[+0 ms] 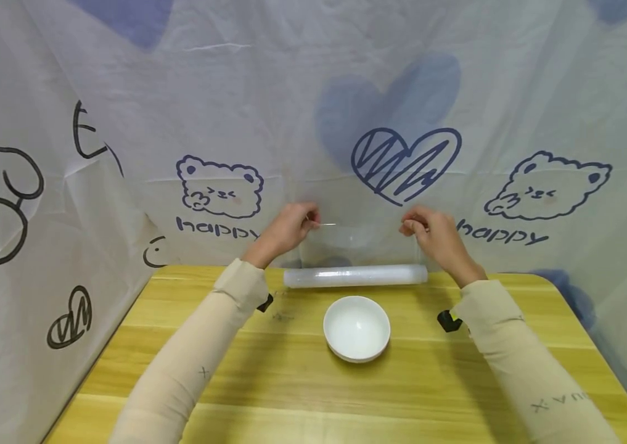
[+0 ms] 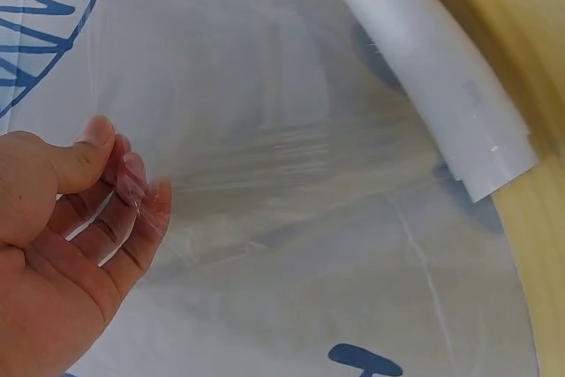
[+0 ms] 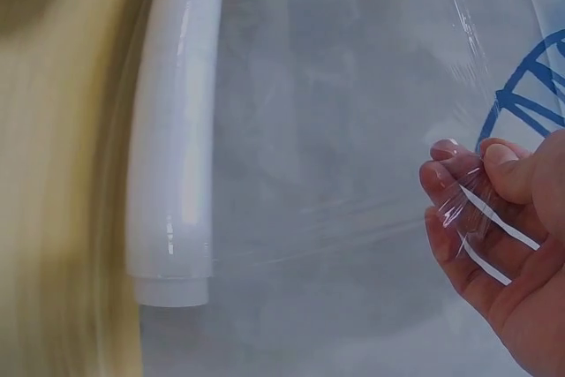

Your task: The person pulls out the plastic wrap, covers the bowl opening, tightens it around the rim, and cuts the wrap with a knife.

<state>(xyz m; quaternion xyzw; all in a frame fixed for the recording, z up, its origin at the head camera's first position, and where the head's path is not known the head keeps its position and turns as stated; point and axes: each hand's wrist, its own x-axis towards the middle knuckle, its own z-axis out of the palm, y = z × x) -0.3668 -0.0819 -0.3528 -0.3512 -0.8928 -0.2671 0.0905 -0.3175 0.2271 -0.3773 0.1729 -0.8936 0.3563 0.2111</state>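
One film roll lies with its long axis left to right at the far edge of one table, beyond one bowl. The left hand and right hand pinch one raised sheet.

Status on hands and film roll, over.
Left hand and right hand pinching clear film. Roll lying on table. White bowl on near side, nothing visibly blocking.

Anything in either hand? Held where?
Yes, clear cling film, leading off its roll. Left grip pinches near one end of the free edge, right grip near the other.
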